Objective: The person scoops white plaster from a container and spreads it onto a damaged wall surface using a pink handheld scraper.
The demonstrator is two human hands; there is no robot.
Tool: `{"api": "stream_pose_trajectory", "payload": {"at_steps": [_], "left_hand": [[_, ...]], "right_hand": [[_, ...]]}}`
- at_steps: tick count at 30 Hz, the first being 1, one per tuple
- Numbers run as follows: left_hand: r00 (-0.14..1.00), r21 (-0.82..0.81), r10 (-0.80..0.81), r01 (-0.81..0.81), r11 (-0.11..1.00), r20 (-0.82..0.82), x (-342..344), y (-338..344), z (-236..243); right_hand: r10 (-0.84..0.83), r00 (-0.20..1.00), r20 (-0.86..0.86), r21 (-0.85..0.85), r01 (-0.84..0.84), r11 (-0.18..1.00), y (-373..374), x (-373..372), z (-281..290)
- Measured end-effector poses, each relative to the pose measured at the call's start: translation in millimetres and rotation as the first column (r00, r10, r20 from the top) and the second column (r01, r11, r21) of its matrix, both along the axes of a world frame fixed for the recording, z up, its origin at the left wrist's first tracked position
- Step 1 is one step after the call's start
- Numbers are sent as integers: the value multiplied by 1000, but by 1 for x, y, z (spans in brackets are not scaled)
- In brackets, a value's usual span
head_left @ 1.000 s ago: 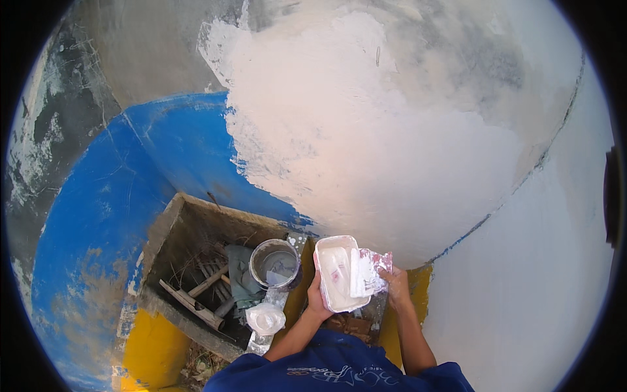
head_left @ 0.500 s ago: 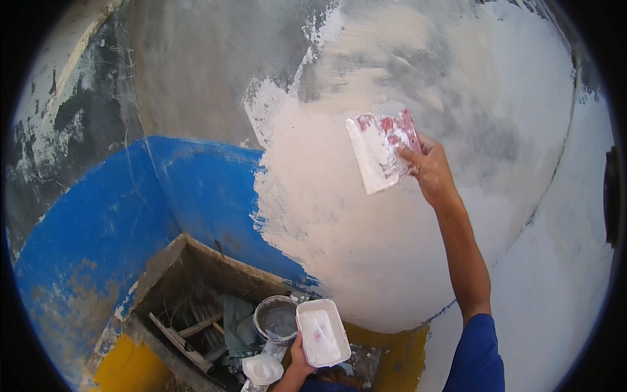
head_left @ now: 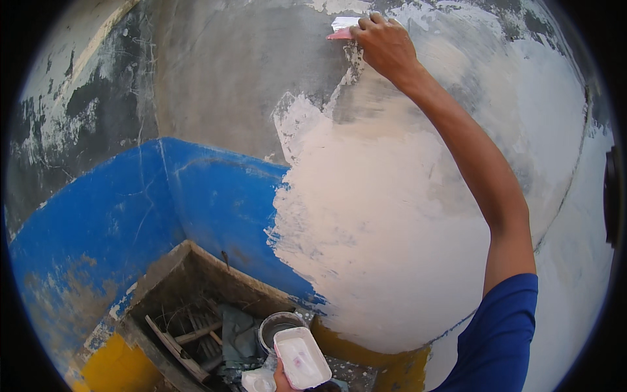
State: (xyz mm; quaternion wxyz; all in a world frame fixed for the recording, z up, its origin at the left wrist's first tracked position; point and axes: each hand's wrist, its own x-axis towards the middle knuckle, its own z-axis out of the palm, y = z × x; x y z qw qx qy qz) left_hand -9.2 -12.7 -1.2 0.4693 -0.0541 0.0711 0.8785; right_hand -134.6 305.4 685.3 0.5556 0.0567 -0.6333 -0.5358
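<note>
The right hand (head_left: 385,42) is stretched high up the wall (head_left: 228,78), fingers wrapped around a scraper (head_left: 343,27) pressed flat to the grey plaster; most of the blade is hidden behind the knuckles. Low at the frame's edge, the left hand (head_left: 282,379) is nearly cut off, so its fingers can't be made out, though it holds up a white tray (head_left: 302,358). Just beside the tray stands a bucket (head_left: 277,325), inside a rubble-filled pit (head_left: 196,320).

One scraper (head_left: 342,27), one white tray (head_left: 302,357), one bucket (head_left: 277,325), two hands.
</note>
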Motion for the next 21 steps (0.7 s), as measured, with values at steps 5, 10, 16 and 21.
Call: {"api": "stream_pose_trajectory", "payload": {"at_steps": [5,10,16,21], "left_hand": [[1000,27,26,-26,999,4,-8,-10,-1],[1000,76,-1,0,997,12,-7,-10,-3],[1000,142,-10,6,990,27,-3,-14,-8],[999,206,-22,14,978,38,2,-22,-13]], "right_hand": [[13,981,193,-129,12,992,-5,9,-62],[99,993,63,-227,-82,970,-28,34,-17],[-38,997,60,-62,41,997,1,15,-20],[62,917,395,22,-77,997,-7,4,-110]]}}
